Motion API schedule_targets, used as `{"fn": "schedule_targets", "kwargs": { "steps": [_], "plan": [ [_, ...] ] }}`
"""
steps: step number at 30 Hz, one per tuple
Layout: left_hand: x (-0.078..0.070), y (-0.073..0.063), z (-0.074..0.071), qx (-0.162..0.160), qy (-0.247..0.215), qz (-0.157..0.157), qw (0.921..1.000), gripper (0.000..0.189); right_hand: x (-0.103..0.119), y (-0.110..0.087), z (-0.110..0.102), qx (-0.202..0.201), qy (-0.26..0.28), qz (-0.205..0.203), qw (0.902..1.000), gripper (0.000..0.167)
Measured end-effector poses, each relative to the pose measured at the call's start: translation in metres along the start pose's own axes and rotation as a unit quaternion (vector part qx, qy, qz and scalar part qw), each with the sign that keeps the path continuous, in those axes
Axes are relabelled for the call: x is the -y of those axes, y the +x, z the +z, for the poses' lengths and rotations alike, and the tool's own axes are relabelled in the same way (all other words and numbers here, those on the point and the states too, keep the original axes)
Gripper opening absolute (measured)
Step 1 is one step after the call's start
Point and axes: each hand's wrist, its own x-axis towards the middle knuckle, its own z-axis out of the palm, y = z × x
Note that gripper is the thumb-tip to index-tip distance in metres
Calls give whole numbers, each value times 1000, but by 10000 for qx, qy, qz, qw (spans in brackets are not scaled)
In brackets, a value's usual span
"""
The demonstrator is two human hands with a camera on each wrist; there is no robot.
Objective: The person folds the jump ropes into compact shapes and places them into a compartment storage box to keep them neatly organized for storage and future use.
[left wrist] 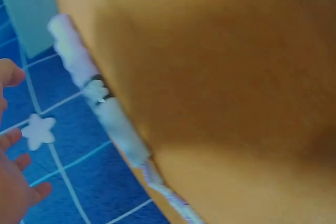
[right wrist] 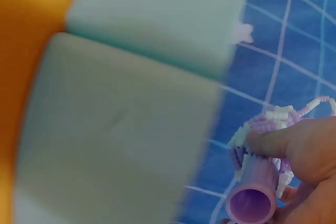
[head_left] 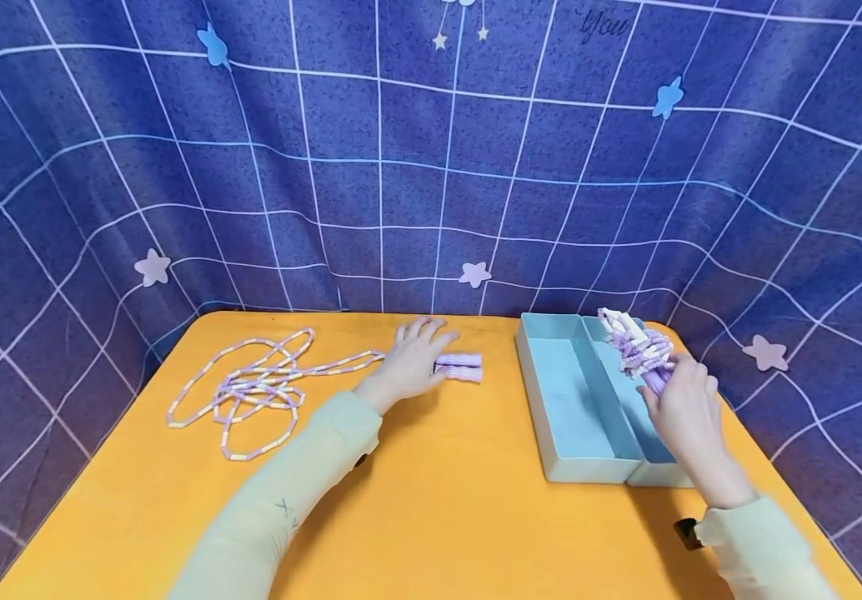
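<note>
A purple-and-white beaded jump rope (head_left: 260, 390) lies in loose loops on the left of the table. Its lilac handles (head_left: 463, 375) rest side by side near the middle. Over the rope's handle end hovers my left hand (head_left: 410, 364), fingers spread; in the left wrist view those fingers are apart from the handle (left wrist: 76, 56). My right hand (head_left: 689, 408) grips a second, bundled beaded jump rope (head_left: 635, 346) by its handles, above the right-hand box. The right wrist view shows a handle's hollow end (right wrist: 251, 205) below the thumb, with the beads bunched behind.
Two shallow light-blue boxes stand side by side at the right of the orange table (head_left: 461, 517), the left box (head_left: 539, 408) next to the right box (head_left: 656, 473). A blue gridded curtain (head_left: 416, 192) with stars hangs behind the table and at both sides.
</note>
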Motion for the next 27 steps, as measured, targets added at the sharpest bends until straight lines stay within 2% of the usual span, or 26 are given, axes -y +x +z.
{"fn": "schedule_targets", "kwargs": {
  "steps": [5, 9, 15, 17, 21, 27],
  "plan": [
    [7, 2, 18, 508, 303, 135, 9982, 71, -15, -7, 21, 275, -192, 810, 9962, 58],
    [9, 4, 27, 978, 511, 132, 9938, 72, -24, -7, 35, 521, -419, 1239, 9900, 58],
    [10, 3, 32, 1662, 670, -299, 9834, 59, -29, -1, 51, 1578, -538, 1948, 9666, 55],
    [10, 2, 32, 1720, 539, -440, 9826, 57, -30, 2, 55, 1814, -477, 2085, 9599, 53],
    [9, 1, 34, 1796, 489, -532, 9811, 55, -32, 4, 60, 2013, -430, 2184, 9539, 51],
    [7, 4, 36, 1774, 707, -480, 9804, 44, -34, 2, 63, 2012, -506, 2122, 9549, 47]
  ]
}}
